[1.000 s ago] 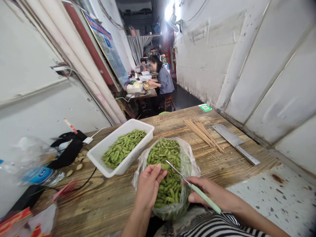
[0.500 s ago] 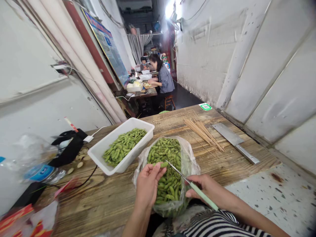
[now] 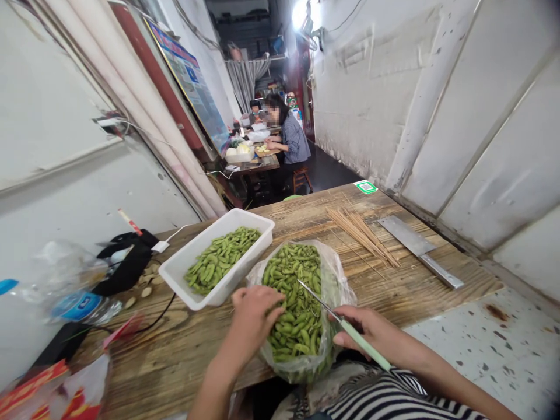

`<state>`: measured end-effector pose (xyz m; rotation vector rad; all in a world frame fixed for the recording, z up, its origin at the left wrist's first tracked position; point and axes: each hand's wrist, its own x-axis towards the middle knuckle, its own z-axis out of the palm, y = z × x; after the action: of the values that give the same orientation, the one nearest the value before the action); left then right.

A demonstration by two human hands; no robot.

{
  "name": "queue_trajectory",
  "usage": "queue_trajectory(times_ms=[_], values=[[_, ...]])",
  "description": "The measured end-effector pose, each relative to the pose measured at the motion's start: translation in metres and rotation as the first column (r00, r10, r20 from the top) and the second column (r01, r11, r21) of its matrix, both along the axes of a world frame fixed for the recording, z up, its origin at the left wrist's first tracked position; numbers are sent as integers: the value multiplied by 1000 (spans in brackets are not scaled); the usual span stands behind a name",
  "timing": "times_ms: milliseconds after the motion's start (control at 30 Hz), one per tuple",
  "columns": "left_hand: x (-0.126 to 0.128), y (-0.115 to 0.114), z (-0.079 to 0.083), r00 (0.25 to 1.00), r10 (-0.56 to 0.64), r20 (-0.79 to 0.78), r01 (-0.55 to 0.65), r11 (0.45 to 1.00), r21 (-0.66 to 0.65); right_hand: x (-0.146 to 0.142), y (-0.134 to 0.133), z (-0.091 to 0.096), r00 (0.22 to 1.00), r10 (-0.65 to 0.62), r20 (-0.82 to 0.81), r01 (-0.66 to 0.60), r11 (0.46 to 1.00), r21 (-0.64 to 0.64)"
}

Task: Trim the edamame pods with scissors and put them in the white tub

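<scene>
A clear plastic bag [image 3: 339,286] full of green edamame pods [image 3: 294,291] stands at the near edge of the wooden table [image 3: 184,350]. My left hand [image 3: 252,317] reaches into the bag's left side, its fingers curled down among the pods. My right hand [image 3: 371,333] grips the pale green handles of a pair of scissors [image 3: 341,324], whose thin blades point up and left over the pods. A white rectangular tub [image 3: 192,259] with more pods in it sits just left of the bag.
A bundle of bamboo skewers [image 3: 363,232] and a steel cleaver [image 3: 420,251] lie at the right. A plastic water bottle [image 3: 74,303], a black device with cables [image 3: 125,262] and red wrappers [image 3: 39,391] crowd the left. Far down the corridor a person [image 3: 289,140] sits at another table.
My left hand has dropped from holding a pod up at the scissor tips and now digs into the bag's left side. The scissors have barely shifted.
</scene>
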<state>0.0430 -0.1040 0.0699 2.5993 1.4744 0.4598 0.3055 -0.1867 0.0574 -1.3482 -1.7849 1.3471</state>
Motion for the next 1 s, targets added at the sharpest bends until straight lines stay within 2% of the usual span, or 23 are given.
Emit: queue_trajectory(times_ms=[33, 100, 167, 233, 300, 333, 400, 467, 533, 600, 733, 1000], values=[[8, -5, -4, 996, -68, -53, 62, 992, -106, 0, 0, 0, 1000, -1, -4, 1, 1000, 3], [18, -11, -7, 988, -110, -107, 85, 972, -220, 0, 1, -1, 1000, -1, -8, 1, 1000, -1], [21, -10, -7, 987, -134, -88, 108, 962, -249, 0, 1, 0, 1000, -4, -6, 4, 1000, -8], [21, -6, -5, 990, -143, 15, 142, 955, -261, 0, 1, 1, 1000, -10, -16, 10, 1000, -15], [22, -4, -5, 979, -68, 191, 121, 952, -281, 1, 1, 4, 999, -14, -46, 13, 1000, -15], [24, -4, -6, 956, 8, 295, 88, 946, -311, 1, 0, 6, 998, -14, -63, 13, 1000, -13], [29, -6, -9, 852, 201, 483, 25, 907, -421, 1, 0, 8, 996, -2, -84, 1, 1000, -11], [36, -9, -13, 708, 376, 599, 19, 837, -547, 1, 0, 9, 995, 20, -99, -22, 999, -27], [42, -13, -15, 588, 490, 643, 45, 774, -631, 0, 1, 8, 991, 42, -123, -50, 997, -63], [46, -15, -15, 519, 548, 656, 76, 735, -674, 0, 1, 7, 989, 53, -135, -66, 993, -97], [49, -18, -11, 466, 600, 651, 115, 688, -716, -1, 2, 7, 995, 50, -81, -58, 993, -102], [52, -21, -7, 444, 620, 647, 149, 661, -735, -4, 1, 4, 1000, 18, 23, -17, 999, -52]])
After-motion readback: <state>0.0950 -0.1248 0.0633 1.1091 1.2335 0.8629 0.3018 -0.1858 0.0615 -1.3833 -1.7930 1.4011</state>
